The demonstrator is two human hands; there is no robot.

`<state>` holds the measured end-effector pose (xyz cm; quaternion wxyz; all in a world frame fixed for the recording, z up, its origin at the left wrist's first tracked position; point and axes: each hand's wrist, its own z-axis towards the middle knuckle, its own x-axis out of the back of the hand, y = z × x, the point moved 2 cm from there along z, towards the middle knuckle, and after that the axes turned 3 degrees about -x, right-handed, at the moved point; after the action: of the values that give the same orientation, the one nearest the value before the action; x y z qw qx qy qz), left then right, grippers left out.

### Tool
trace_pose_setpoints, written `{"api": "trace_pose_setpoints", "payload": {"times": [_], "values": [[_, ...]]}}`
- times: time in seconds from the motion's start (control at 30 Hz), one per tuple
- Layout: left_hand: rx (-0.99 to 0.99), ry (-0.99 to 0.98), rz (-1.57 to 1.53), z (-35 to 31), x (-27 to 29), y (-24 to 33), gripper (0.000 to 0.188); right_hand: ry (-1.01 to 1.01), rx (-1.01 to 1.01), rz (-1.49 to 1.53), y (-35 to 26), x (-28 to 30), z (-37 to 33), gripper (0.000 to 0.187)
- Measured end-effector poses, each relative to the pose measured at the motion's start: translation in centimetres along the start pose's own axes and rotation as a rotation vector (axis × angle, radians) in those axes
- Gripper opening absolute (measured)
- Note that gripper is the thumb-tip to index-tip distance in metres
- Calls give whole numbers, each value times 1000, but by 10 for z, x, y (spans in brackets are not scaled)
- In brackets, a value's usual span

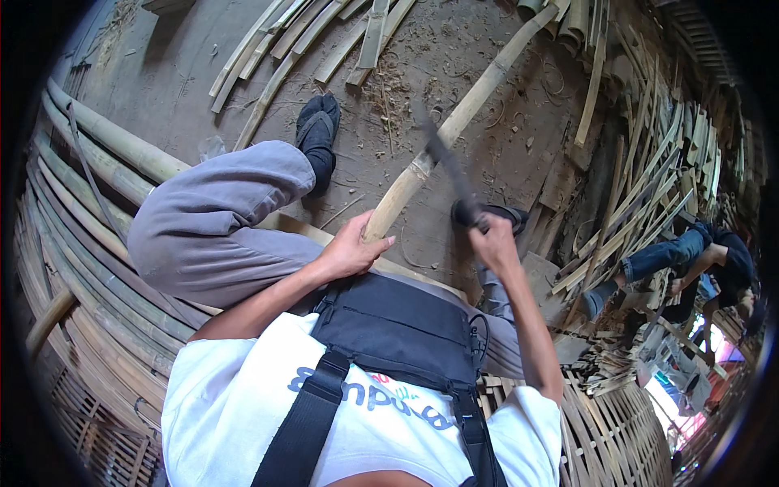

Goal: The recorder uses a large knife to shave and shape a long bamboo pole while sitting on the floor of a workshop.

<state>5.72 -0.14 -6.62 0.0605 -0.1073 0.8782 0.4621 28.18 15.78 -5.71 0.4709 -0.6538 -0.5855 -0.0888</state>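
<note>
The left hand (355, 246) grasps the near end of a bamboo pole (473, 104), thumb and fingers wrapped about it just beyond the black bag (393, 329). From there the pole's long axis runs away from the body and to the right, its far end reaching the stacked bamboo (574, 23) at the top.

The right hand (495, 242) is clenched round the handle of a knife (446, 160), off to the right of the pole. The blade points forward and to the left, crossing the pole's line at a slant—just past a node (420, 166). Whether the edge touches the bamboo or hangs above it, I cannot tell.

Of the two, the left hand is the nearer to the pole, being on it; the right reaches it only through the blade. The crossing lies ahead of both hands—between the left foot (316, 134) and the right foot (495, 217).
</note>
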Motion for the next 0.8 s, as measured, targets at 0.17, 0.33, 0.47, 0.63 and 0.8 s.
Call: {"api": "trace_pose_setpoints", "payload": {"times": [0.17, 0.33, 0.47, 0.63, 0.8], "values": [[-45, 70, 424, 7, 3, -22, 30, -160, 97, -88, 7, -24, -11, 26], [-277, 242, 563, 2, 4, -10, 31, -163, 54, -153, -19, -13, -10, 24], [-319, 205, 563, -2, 0, -6, 32, -43, 109, -91, -4, -17, 0, 19], [-104, 198, 524, -2, 1, 6, 31, -32, 65, -40, -9, -7, 7, 21], [-154, 217, 513, -1, 4, -4, 31, -100, 12, -90, -7, -12, 15, 22]]}}
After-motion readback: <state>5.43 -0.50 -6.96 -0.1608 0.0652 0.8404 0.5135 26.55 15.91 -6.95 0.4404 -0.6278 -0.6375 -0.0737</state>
